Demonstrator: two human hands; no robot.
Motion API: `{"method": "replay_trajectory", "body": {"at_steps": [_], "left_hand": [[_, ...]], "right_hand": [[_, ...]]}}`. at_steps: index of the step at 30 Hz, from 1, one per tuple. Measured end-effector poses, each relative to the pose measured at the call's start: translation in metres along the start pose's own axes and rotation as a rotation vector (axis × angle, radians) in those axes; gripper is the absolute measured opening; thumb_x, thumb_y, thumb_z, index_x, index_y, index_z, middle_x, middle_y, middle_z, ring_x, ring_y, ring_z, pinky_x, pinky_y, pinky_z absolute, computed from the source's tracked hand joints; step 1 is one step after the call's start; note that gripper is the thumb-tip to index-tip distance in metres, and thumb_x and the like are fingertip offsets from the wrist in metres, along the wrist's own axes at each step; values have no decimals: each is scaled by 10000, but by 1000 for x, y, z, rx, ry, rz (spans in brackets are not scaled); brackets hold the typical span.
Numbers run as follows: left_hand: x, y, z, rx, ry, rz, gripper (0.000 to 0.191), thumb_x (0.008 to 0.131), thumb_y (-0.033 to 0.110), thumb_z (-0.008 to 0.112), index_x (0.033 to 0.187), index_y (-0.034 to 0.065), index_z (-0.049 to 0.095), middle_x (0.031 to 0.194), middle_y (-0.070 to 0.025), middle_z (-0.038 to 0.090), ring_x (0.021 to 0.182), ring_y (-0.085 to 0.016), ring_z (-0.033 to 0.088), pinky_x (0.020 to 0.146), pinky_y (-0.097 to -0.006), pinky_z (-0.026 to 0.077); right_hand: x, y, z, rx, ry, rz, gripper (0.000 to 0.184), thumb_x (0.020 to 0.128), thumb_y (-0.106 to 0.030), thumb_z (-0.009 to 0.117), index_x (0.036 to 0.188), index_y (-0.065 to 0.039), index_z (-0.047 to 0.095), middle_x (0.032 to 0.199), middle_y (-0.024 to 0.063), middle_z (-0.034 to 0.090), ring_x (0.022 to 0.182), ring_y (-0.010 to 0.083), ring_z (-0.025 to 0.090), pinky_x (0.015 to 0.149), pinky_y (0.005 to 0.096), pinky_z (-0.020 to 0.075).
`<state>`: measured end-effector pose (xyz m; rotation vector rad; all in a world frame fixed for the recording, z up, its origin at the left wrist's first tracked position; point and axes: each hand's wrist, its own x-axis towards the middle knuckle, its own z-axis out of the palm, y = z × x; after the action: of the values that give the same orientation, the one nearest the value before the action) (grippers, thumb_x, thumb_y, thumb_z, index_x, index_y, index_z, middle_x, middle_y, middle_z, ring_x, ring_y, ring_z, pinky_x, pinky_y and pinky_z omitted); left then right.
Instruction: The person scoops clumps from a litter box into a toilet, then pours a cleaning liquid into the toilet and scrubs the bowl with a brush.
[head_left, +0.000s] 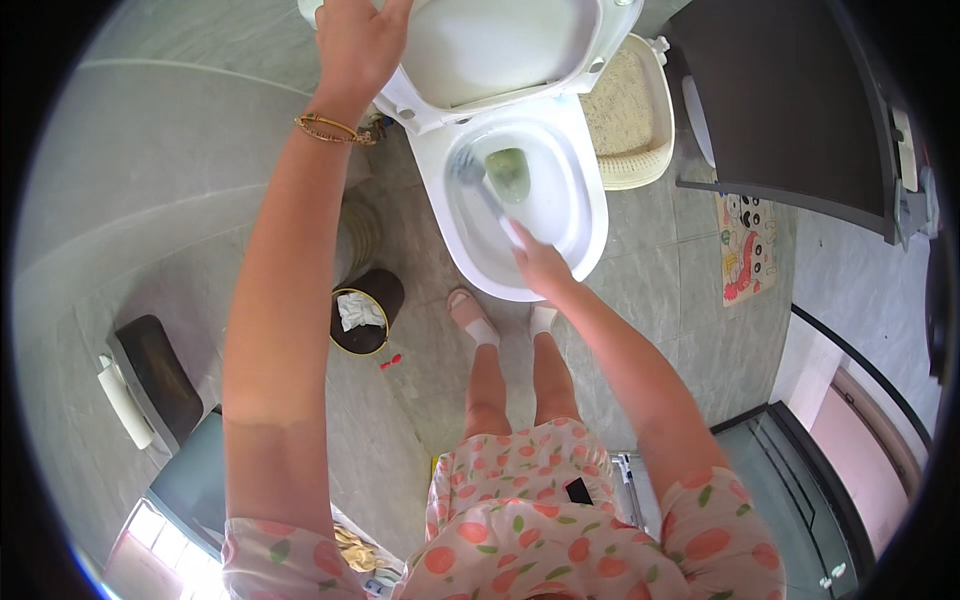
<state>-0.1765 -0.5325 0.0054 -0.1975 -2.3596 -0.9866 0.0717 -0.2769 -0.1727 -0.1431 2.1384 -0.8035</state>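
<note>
Before me is a white toilet bowl (592, 247) with greenish water (510, 171) at its bottom. My right hand (546, 264) grips the pale handle of a toilet brush (489, 196). Its blurred grey head rests near the bowl's left inner wall. The lid and seat (502, 52) are raised. My left hand (361, 49) reaches to the upper left edge of the raised seat and lid. Its fingertips run out at the top of the picture, so whether it grips the edge is hidden.
A litter box (634, 169) with pale granules stands right of the toilet. A dark waste bin (390, 289) holding white paper is on the left, with a small red item (391, 362) beside it. A dark cabinet (780, 105) and a cartoon mat (746, 247) are at the right.
</note>
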Motion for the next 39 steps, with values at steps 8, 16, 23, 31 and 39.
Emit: {"method": "replay_trajectory", "body": {"at_steps": [8,16,23,31,39], "left_hand": [[2,-3,-2,21,-18,11,361,986,244,590,1182,-57,547,1097,-262,612,1054,-386,595,900,-430,463],[1,-1,-2,12,-30,-28,381,983,251,594,1182,-70,544,1122,-278,612,1063,-404,596,900,-434,468],[3,3,-6,91,-38,-33,445,976,299,601,1198,-80,528,1155,-300,595,1105,-450,566,924,-464,452],[-1,-3,-2,148,17,-28,451,968,307,615,1186,-78,529,1129,-301,591,1073,-468,559,905,-478,449],[3,2,0,131,3,-48,428,951,295,639,1161,-65,546,1115,-294,595,1047,-461,563,896,-479,449]], "right_hand": [[-62,21,70,260,-12,156,568,1007,-256,457,1539,-244,259,998,278,677,912,451,654,825,534,497],[-64,-19,54,134,-48,169,566,1011,-233,452,1541,-266,257,817,269,668,768,442,656,687,536,499],[-63,6,87,273,132,149,565,989,-184,500,1523,-226,319,1111,268,661,1025,417,644,840,467,510],[29,36,80,227,228,88,549,974,-204,472,1496,-98,342,1109,274,655,1057,462,606,930,508,465],[-30,28,6,-69,-162,242,570,988,-243,459,1528,-178,287,1085,255,672,988,426,644,874,489,500]]}}
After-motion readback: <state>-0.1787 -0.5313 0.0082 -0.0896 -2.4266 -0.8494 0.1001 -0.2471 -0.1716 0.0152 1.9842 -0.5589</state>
